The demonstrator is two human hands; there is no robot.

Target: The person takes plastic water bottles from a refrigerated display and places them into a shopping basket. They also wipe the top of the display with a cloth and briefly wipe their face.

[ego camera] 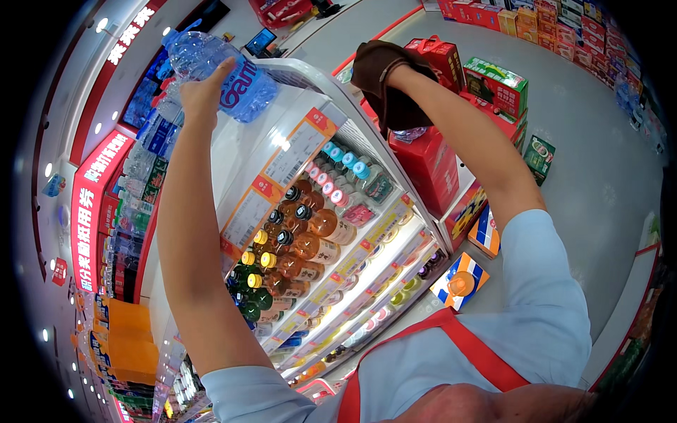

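Note:
My left hand (203, 98) grips a large blue-tinted plastic water bottle (248, 100) that bears writing. The bottle is tilted in the view, and its blue cap and carry handle (180, 33) point to the upper left. Below it is the white top panel (227, 153) of a lit drinks cooler. My right hand is inside a dark brown cloth (389, 90) that hides its fingers and bunches around it up to the wrist. Under the cloth's lower edge are red gift boxes (426, 164) beside the cooler's side wall.
The cooler shelves hold bottles with amber drinks (312, 246) and small clear bottles (365, 180). More water bottles (158, 132) line the left. Cartons (497, 87) stand right of the cooler. An orange object (461, 284) rests on a floor box. A monitor (260, 41) is at the back.

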